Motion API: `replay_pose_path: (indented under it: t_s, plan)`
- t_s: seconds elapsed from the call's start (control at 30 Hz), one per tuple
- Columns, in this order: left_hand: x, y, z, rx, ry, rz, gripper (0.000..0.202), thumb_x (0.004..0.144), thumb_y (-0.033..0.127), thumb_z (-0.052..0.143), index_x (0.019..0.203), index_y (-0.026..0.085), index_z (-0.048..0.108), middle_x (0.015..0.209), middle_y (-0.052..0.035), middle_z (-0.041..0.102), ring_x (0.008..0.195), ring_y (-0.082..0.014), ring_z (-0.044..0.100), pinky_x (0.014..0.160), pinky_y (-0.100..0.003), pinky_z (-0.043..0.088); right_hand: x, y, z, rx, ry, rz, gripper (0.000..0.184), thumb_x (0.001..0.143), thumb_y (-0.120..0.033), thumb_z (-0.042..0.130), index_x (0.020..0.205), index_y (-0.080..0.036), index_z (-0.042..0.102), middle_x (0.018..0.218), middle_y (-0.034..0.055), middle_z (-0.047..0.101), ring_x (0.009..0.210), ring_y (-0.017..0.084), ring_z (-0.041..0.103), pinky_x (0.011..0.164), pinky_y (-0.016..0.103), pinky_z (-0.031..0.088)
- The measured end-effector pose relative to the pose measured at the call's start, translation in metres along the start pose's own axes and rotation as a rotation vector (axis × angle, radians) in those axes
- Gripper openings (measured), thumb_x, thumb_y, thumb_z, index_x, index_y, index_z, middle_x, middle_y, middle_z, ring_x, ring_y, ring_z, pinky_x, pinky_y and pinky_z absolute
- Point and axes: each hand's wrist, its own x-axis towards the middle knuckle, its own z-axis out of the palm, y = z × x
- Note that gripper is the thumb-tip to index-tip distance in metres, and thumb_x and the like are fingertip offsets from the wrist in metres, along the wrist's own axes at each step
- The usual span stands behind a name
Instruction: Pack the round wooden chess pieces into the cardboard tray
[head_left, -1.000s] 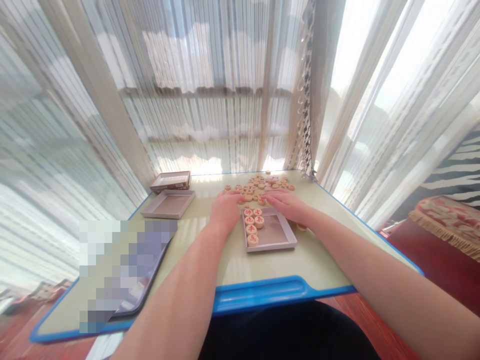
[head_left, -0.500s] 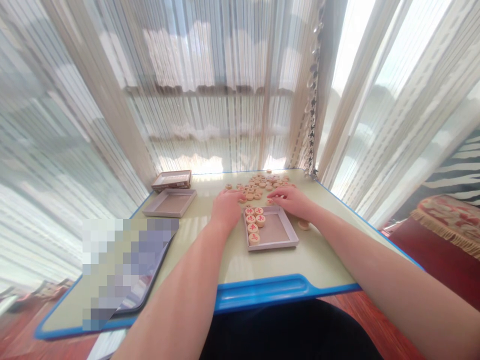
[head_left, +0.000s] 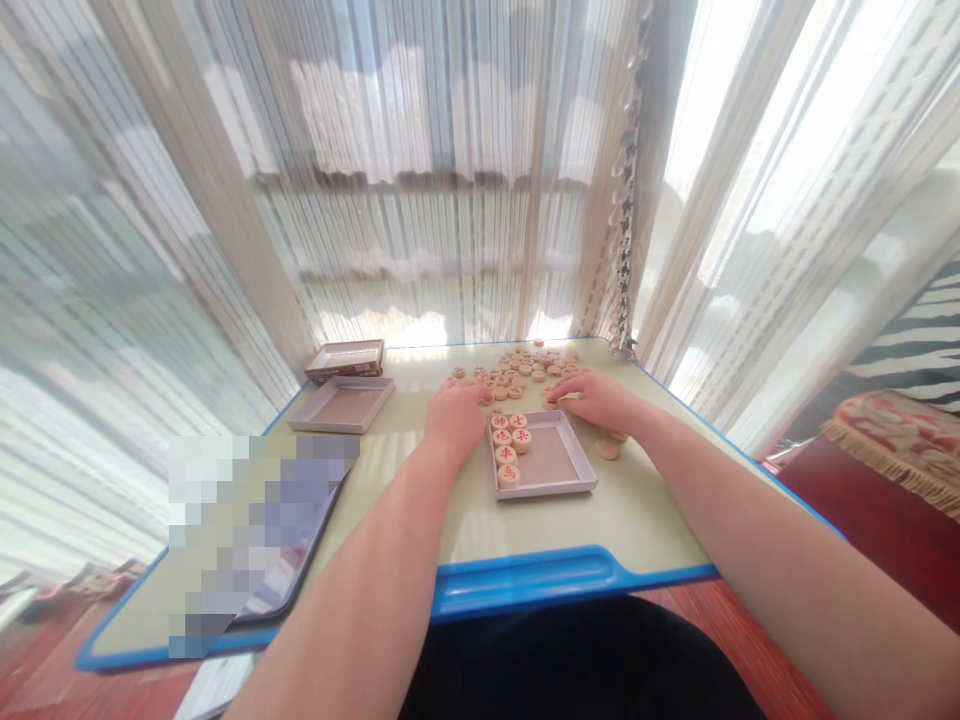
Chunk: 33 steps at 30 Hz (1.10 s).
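Observation:
My left hand (head_left: 457, 410) rests by the far left corner of a shallow pale box tray (head_left: 555, 488). Its fingers are stretched out, with the tips beside the loose xiangqi pieces (head_left: 501, 393); its palm side is hidden. Beyond the tray's far right corner, my right hand (head_left: 600, 398) has its fingertips closed on a round wooden xiangqi piece (head_left: 550, 397), low at the table. Inside the tray, several pieces with red characters (head_left: 506, 455) lie face up along the left side, in one full column and part of a second.
Loose pieces (head_left: 536, 365) are heaped at the table's far side. A few more (head_left: 607, 449) lie under my right wrist. An open box tray (head_left: 341, 405) and a brown-edged box (head_left: 345, 358) sit at the left. Nearer me is a dark-edged tablet-like slab (head_left: 300, 560), partly blurred.
My right hand has moved slightly right and away from the tray, with a piece at its fingertips. My left hand has barely shifted. The pieces in the tray look the same.

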Motion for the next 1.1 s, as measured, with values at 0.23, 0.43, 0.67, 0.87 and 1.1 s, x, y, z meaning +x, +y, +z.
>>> replay_pose_path:
  t_s: [0.23, 0.43, 0.67, 0.87, 1.1]
  plan:
    - [0.001, 0.003, -0.003, 0.016, -0.006, -0.041, 0.045, 0.063, -0.001, 0.042, 0.09, 0.024, 0.067, 0.106, 0.0014, 0.064, 0.107, -0.0204, 0.049, 0.094, -0.032, 0.037, -0.002, -0.003, -0.004, -0.065, -0.035, 0.033, 0.02, 0.07, -0.027, 0.054, 0.083, -0.024, 0.069, 0.101, 0.0006, 0.067, 0.103, 0.023, 0.053, 0.094, 0.037, 0.037]
    - [0.0, 0.002, -0.003, 0.023, -0.002, -0.045, 0.044, 0.063, -0.001, 0.042, 0.089, 0.024, 0.067, 0.104, 0.0017, 0.064, 0.105, -0.0204, 0.05, 0.094, -0.033, 0.038, -0.001, 0.0, -0.001, -0.128, -0.034, 0.049, 0.022, 0.072, -0.033, 0.052, 0.086, -0.023, 0.066, 0.088, 0.0023, 0.067, 0.097, 0.023, 0.053, 0.085, 0.036, 0.041]
    - [0.002, 0.004, -0.004, -0.013, 0.044, -0.013, 0.037, 0.069, 0.005, 0.04, 0.087, 0.021, 0.067, 0.099, -0.0013, 0.066, 0.103, -0.0199, 0.052, 0.093, -0.031, 0.039, -0.003, 0.001, 0.0, -0.154, -0.068, 0.067, 0.023, 0.072, -0.035, 0.05, 0.086, -0.023, 0.065, 0.089, 0.0008, 0.067, 0.096, 0.023, 0.053, 0.077, 0.032, 0.042]
    - [0.002, 0.005, -0.007, -0.035, 0.124, -0.043, 0.034, 0.075, 0.009, 0.039, 0.094, 0.018, 0.065, 0.1, -0.0053, 0.065, 0.104, -0.0207, 0.052, 0.092, -0.031, 0.04, -0.003, -0.003, -0.005, -0.163, -0.008, 0.19, 0.021, 0.067, -0.035, 0.054, 0.08, -0.022, 0.064, 0.085, 0.0029, 0.067, 0.077, 0.02, 0.059, 0.063, 0.028, 0.042]
    - [0.002, 0.005, -0.008, -0.013, 0.093, -0.054, 0.032, 0.074, 0.012, 0.04, 0.09, 0.019, 0.066, 0.098, -0.005, 0.065, 0.103, -0.0214, 0.052, 0.092, -0.033, 0.04, -0.011, -0.022, -0.01, -0.037, 0.013, 0.103, 0.021, 0.068, -0.039, 0.054, 0.08, -0.024, 0.064, 0.083, 0.0014, 0.067, 0.074, 0.018, 0.059, 0.062, 0.028, 0.044]
